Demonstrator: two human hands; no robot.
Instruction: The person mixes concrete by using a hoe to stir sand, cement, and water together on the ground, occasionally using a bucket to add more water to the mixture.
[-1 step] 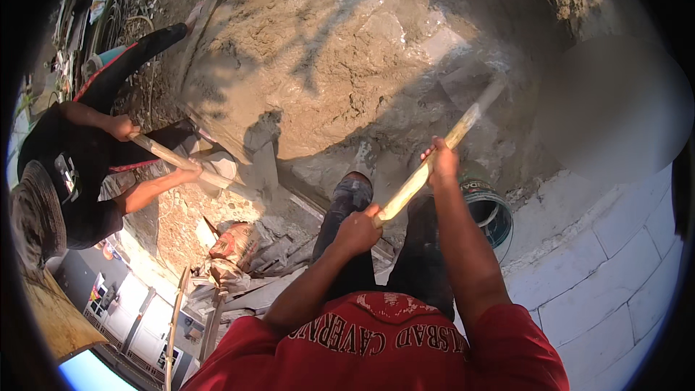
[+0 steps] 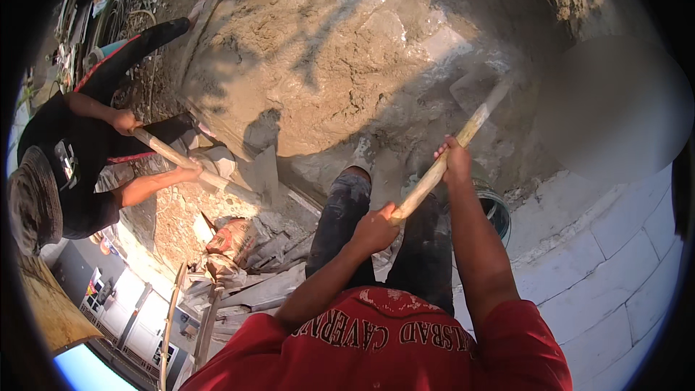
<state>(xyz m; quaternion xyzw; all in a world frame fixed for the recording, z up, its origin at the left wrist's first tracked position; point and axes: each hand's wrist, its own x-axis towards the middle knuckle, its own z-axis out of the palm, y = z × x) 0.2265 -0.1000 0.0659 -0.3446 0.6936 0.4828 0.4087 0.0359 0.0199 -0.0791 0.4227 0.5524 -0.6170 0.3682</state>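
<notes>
My left hand (image 2: pixel 374 229) is closed round the lower end of a hoe's wooden handle (image 2: pixel 423 187), in front of my thighs. Higher up the same handle, my right hand (image 2: pixel 455 162) grips with its fingers wrapped round it. The handle slants up and right into grey wet mortar (image 2: pixel 347 76). At its far end, smeared grey, a flat blade (image 2: pixel 474 87) shows dimly in the shaded mix, partly covered. Behind my right forearm stands a bucket (image 2: pixel 494 213), partly hidden.
At left, a co-worker (image 2: pixel 79 152) in dark clothes and a brimmed hat holds another hoe (image 2: pixel 184 163) at the mortar's edge. A torn sack (image 2: pixel 232 237) and broken boards (image 2: pixel 268 291) lie below. A pale block wall (image 2: pixel 601 282) borders the right. A grey blur covers the upper right.
Both my hands and the hoe have shifted slightly right and, at the hoe's far end, a little upward. My grip is the same. The co-worker has barely moved.
</notes>
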